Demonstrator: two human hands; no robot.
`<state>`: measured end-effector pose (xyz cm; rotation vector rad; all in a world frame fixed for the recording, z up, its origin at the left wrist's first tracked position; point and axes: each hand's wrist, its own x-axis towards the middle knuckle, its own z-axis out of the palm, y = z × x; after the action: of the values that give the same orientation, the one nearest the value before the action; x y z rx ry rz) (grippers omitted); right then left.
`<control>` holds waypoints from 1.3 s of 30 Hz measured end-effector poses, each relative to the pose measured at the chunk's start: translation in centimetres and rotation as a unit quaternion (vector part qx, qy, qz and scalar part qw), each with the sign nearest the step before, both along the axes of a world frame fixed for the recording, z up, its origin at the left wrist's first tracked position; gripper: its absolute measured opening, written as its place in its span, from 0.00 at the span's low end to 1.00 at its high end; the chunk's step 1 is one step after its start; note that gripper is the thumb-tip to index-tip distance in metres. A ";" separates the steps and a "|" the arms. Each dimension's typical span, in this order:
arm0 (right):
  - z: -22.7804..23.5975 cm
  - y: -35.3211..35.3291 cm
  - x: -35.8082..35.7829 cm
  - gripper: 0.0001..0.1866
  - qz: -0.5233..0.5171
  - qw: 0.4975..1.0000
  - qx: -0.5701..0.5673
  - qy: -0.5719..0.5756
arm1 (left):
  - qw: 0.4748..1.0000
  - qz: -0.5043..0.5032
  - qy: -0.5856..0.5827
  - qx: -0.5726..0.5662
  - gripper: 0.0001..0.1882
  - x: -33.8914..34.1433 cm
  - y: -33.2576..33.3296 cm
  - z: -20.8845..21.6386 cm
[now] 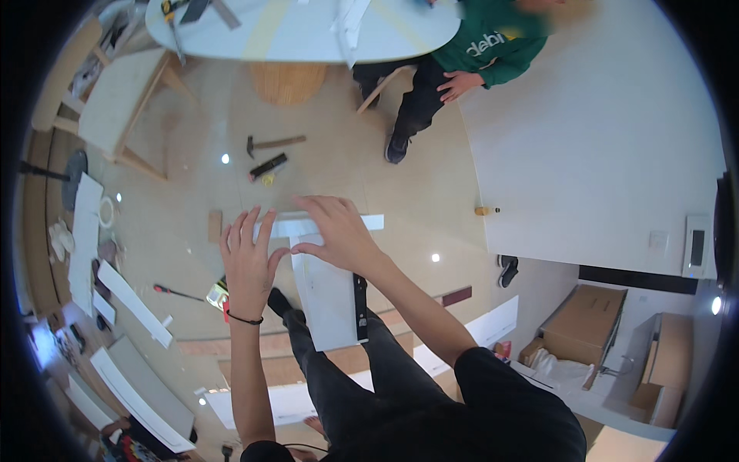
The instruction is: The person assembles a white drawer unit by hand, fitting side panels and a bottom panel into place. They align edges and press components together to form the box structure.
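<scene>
In front of me is a T-shaped white piece: a white board (pixel 323 300) with a white cross strip (pixel 371 222) at its far end. A black metal rail (pixel 360 308) runs along the board's right edge. Above the strip's left end is my left hand (pixel 250 266), open, fingers apart and thumb stretched right. My right hand (pixel 339 235) lies over the strip's middle, fingers stretched along its far side, thumb apart. Both thumb tips come close together near the joint. Whether either palm touches the strip I cannot tell.
On the floor ahead lie a hammer (pixel 275 143) and a black box (pixel 268 167). A screwdriver (pixel 178 292) and tape measure (pixel 219 292) are at left. White boards (pixel 135 304) lie further left. A seated person in green (pixel 493 46) is beyond, by a white table (pixel 308 46).
</scene>
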<state>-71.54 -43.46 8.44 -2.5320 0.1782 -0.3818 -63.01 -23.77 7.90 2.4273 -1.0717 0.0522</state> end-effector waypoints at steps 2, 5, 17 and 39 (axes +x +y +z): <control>0.3 -1.5 -2.2 0.22 -0.113 0.990 0.075 -0.025 | 0.998 0.039 0.028 -0.036 0.42 0.7 0.0 -0.2; -0.5 -4.2 -5.8 0.15 -0.350 0.896 0.267 -0.052 | 0.938 0.219 0.192 -0.190 0.37 2.0 0.4 -1.4; -3.4 -4.2 -8.1 0.08 -0.382 0.844 0.378 0.001 | 0.810 0.239 0.491 -0.217 0.18 3.0 1.9 -4.4; -2.7 -3.4 -8.3 0.09 -0.396 0.853 0.337 -0.043 | 0.968 -0.193 0.144 -0.076 0.21 -4.1 -12.8 0.0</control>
<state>-79.84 -46.86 5.75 -1.6374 1.1267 -0.6086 -67.07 -36.52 7.89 1.9771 -1.3237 -0.3254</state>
